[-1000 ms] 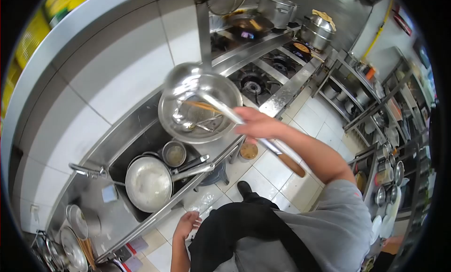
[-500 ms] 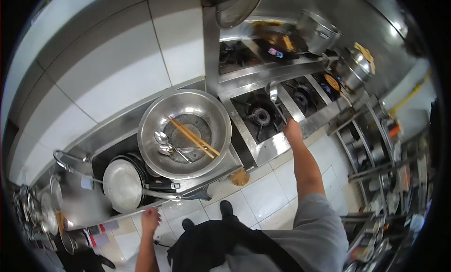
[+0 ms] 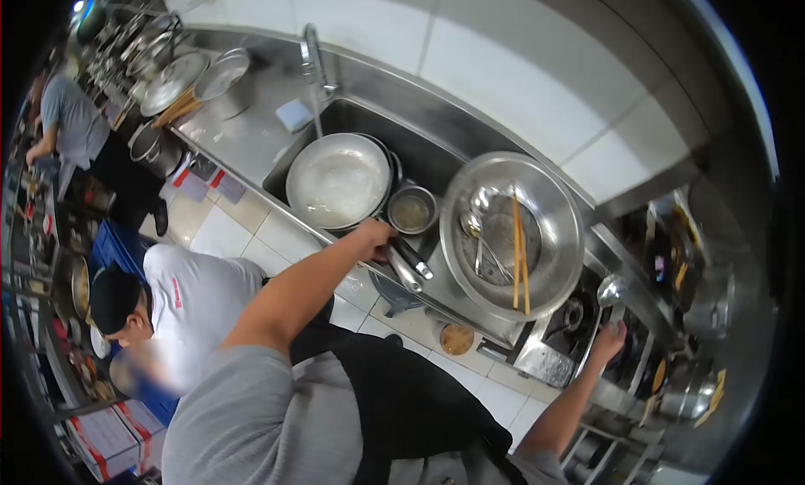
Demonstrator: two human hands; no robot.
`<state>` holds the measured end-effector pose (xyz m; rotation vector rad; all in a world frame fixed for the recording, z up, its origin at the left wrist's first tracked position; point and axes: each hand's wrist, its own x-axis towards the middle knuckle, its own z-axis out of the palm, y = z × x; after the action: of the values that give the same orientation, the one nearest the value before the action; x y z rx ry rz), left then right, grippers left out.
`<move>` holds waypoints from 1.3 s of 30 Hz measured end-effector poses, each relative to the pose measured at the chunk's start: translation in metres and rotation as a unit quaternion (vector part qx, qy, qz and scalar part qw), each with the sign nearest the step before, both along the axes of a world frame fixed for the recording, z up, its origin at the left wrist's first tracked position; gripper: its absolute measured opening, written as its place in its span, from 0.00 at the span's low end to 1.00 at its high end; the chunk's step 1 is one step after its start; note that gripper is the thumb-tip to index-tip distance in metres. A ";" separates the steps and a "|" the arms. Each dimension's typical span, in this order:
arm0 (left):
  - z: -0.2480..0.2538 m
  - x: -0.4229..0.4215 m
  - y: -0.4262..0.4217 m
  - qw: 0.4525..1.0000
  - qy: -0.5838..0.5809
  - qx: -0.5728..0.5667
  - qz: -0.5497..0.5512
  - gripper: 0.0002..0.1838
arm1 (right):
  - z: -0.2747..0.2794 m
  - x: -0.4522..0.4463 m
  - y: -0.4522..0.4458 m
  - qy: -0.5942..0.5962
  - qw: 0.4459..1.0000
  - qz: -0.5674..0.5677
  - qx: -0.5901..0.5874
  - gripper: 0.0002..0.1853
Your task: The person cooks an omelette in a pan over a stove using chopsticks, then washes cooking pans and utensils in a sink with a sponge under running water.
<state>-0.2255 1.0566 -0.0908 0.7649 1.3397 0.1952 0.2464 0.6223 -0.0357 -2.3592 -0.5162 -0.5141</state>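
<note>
My left hand [image 3: 375, 238] is closed at the base of the handle of a silver frying pan [image 3: 340, 179], which rests over the sink and is wet inside. A black-and-silver handle [image 3: 412, 259] lies beside it, and a small steel pot [image 3: 412, 210] stands close by. Over the stove, my right hand [image 3: 609, 342] grips a ladle [image 3: 611, 290] by its handle, bowl away from me. Between my hands sits a wide steel basin [image 3: 560, 259]. Inside it are a pair of long wooden chopsticks [image 3: 519, 250] and metal spoons [image 3: 472, 225].
A faucet [image 3: 312, 57] rises behind the sink [image 3: 419, 154]. Left of it are a blue-white sponge [image 3: 294, 114] and a steel pot [image 3: 225, 87]. One co-worker [image 3: 201, 296] bends close on my left; another person [image 3: 74, 120] stands farther back. Burners [image 3: 573, 316] are at right.
My view has swung left toward the sink. My left hand has moved from beside the counter up to the frying pan's handle. The ladle is still in my right hand.
</note>
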 end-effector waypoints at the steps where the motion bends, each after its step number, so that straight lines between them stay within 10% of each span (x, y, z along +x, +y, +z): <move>1: 0.004 0.004 0.000 0.994 -0.045 -0.069 0.068 0.11 | 0.044 -0.047 0.034 0.014 0.999 -0.010 0.042 0.20; 5: -0.051 -0.001 -0.004 0.971 -0.185 -0.072 0.134 0.07 | 0.110 -0.218 0.167 0.013 0.977 0.168 0.132 0.16; 10: 0.042 -0.107 -0.015 0.847 -0.419 -0.282 0.166 0.05 | 0.114 -0.452 0.391 0.283 0.807 0.518 -0.018 0.14; 15: 0.050 -0.190 -0.001 0.739 -0.516 -0.416 0.123 0.07 | -0.006 -0.541 0.647 0.052 0.776 0.625 -0.069 0.18; 18: 0.089 -0.222 0.019 0.772 -0.493 -0.386 0.109 0.06 | -0.009 -0.572 0.725 -0.061 0.794 0.550 -0.250 0.25; 23: 0.087 -0.248 0.030 0.769 -0.485 -0.401 0.112 0.06 | -0.019 -0.567 0.748 -0.030 0.778 0.533 -0.332 0.25; 26: 0.104 -0.248 0.042 0.858 -0.376 -0.342 0.075 0.08 | 0.007 -0.547 0.704 -0.060 0.764 0.559 -0.317 0.23; 36: 0.084 -0.272 0.039 0.969 -0.194 -0.124 -0.094 0.10 | -0.027 -0.440 0.493 0.280 0.880 0.383 0.006 0.22; 39: 0.075 -0.269 0.029 0.980 -0.154 -0.058 -0.108 0.11 | -0.043 -0.459 0.483 0.439 0.803 0.403 0.027 0.20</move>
<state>-0.4943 1.0854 -0.0162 0.7419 0.9590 0.0589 -0.2124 1.1054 -0.0792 -1.7814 -0.9168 0.9009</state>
